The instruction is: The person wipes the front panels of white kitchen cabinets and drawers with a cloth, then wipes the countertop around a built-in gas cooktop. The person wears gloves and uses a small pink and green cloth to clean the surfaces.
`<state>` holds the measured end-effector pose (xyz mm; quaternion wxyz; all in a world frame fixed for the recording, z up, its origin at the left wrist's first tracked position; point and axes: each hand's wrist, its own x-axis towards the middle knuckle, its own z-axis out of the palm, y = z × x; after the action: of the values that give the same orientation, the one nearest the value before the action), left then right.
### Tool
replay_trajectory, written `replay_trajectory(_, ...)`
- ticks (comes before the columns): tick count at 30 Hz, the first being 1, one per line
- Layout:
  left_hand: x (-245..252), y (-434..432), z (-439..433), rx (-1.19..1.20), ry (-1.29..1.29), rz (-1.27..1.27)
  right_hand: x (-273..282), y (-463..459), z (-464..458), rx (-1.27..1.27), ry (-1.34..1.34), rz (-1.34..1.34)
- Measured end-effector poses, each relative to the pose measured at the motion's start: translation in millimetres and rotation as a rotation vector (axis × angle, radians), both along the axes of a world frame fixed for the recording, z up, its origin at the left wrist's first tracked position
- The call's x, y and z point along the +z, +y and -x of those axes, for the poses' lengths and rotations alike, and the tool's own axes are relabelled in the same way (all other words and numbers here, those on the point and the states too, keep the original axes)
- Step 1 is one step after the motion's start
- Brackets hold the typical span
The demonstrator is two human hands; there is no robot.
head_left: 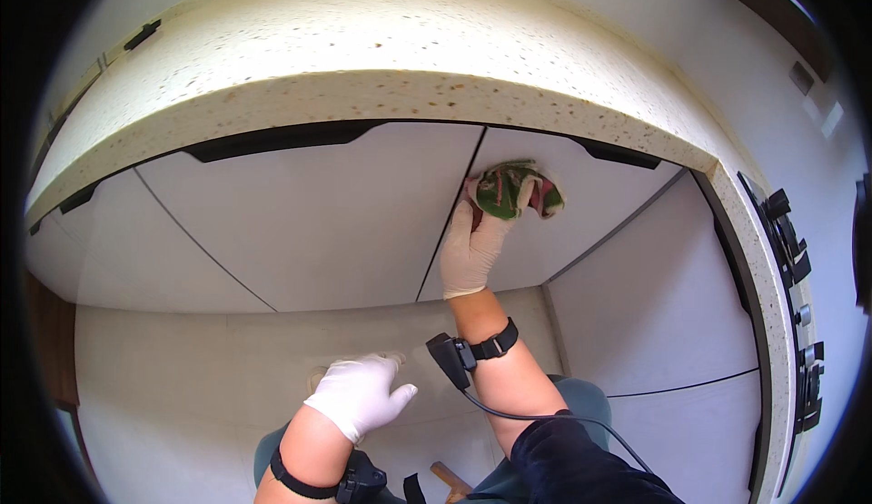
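Note:
My right hand, in a white glove, is shut on a crumpled green, pink and cream cloth. It presses the cloth to the upper part of a pale cabinet door, just right of the dark gap between two doors. The cloth hides most of those fingers. Lower down, my gloved left hand hangs over the floor with nothing in it. Its thumb stands apart from the fingers, which point forward and are partly hidden. Straps with small black devices circle both wrists.
Above the doors juts a speckled stone countertop. Black recessed handles line its underside. A gas hob sits on the counter at right, over more cabinet fronts. From the right wrist device runs a cable. A wooden piece shows below me.

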<state>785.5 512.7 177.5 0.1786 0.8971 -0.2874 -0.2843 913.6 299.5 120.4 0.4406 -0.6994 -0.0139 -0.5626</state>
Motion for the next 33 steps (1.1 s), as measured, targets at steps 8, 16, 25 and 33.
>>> replay_trajectory(8,-12.5,-13.5,0.6,-0.020,-0.041,0.048,-19.1,-141.3,-7.1,-0.173,0.088,-0.155)
replay_trajectory(16,-21.9,-31.8,-14.4,-0.017,0.001,0.030,14.0,-246.8,-6.1,-0.323,-0.231,-0.539)
replay_trajectory(25,-23.8,-61.3,-15.9,-0.055,-0.015,-0.131,-39.0,-279.2,-6.9,-0.356,-0.161,-0.387)
replay_trajectory(33,-6.1,-140.2,-9.0,-0.079,-0.004,-0.159,-168.9,-323.9,10.0,-0.510,0.118,-0.828)
